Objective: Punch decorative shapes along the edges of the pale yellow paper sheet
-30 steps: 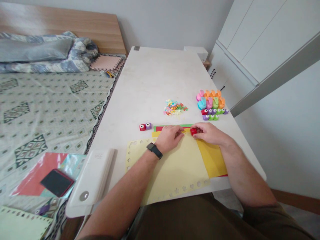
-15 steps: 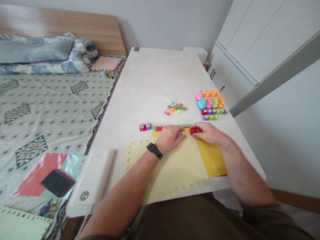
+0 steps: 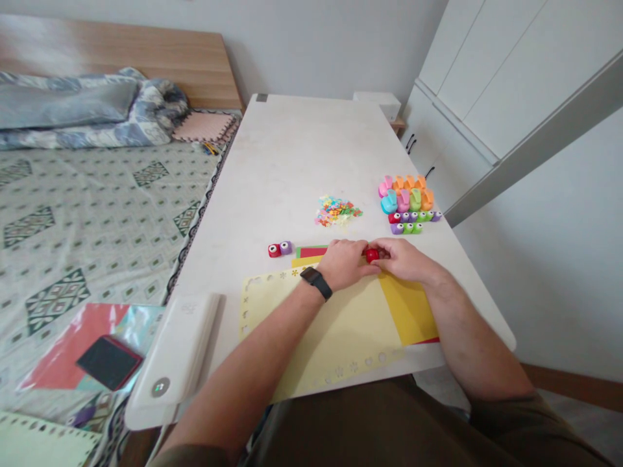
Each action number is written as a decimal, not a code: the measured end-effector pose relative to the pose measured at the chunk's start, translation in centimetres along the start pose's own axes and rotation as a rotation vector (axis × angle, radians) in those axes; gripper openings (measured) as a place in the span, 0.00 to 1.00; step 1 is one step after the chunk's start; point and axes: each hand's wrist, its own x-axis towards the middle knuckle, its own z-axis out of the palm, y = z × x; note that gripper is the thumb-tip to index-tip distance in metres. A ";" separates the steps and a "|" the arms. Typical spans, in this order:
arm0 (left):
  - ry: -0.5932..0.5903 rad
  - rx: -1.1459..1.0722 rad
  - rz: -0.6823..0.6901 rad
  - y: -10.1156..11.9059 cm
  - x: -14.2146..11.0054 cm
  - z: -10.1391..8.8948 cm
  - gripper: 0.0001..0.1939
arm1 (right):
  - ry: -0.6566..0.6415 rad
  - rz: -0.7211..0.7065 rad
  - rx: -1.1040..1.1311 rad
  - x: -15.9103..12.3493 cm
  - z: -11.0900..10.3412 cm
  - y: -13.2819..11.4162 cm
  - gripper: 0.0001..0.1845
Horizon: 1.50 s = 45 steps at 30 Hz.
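A small red craft punch [image 3: 372, 255] sits at the far edge of a pale yellow sheet [image 3: 321, 331], its glossy plastic body blocky and rounded at the corners. The fingers around it hide most of it, so which way it points and its long axis are hard to make out. The right hand [image 3: 402, 259] closes on it from the right, fingers curled and gripping its side. The left hand [image 3: 343, 264] lies just to the punch's left, knuckles up and curled over the paper edge; its fingertips are hidden, so whether they hold the punch or the paper cannot be told. A black wristwatch [image 3: 316, 283] circles the left wrist.

Below the punch, the matte pale yellow sheet has small punched shapes along its borders and overlaps a deeper yellow sheet [image 3: 406, 308]. Just beyond the punch, red and green paper strips [image 3: 311, 251] are partly covered. To the left, a red punch and a purple punch [image 3: 280, 249] stand paired on the white table [image 3: 292, 155]. Farther out, beyond the punch, lies a loose heap of tiny colored paper cutouts [image 3: 337, 211]. To its upper right are a row of small punches [image 3: 411, 222] and a cluster of larger pastel punches [image 3: 405, 194].
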 end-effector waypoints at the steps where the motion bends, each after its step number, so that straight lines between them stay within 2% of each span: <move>1: -0.014 -0.008 0.001 0.1 0.2 -0.1 0.22 | 0.003 -0.006 -0.003 -0.1 0.0 -0.1 0.10; 18: -0.069 -0.113 -0.028 0.1 0.2 -0.9 0.16 | 0.035 -0.019 -0.104 -0.3 0.5 -0.6 0.05; 22: -0.120 -0.162 -0.010 -0.3 0.1 -0.9 0.19 | 0.000 -0.006 -0.129 -0.5 0.5 -0.9 0.06; 25: -0.108 -0.225 0.006 -0.9 0.0 -0.7 0.22 | -0.004 -0.012 -0.121 -0.6 0.5 -0.9 0.08; 32: -0.083 -0.280 -0.035 -1.7 -0.4 -0.6 0.29 | -0.004 -0.014 0.016 -0.4 0.6 -0.4 0.12; 37: -0.092 -0.274 -0.090 -1.9 -0.7 -0.6 0.21 | 0.028 -0.002 0.234 -0.4 0.4 -0.1 0.16; 45: -0.071 -0.308 -0.081 -2.2 -0.8 -0.3 0.17 | 0.159 0.072 0.429 -0.1 0.5 0.2 0.17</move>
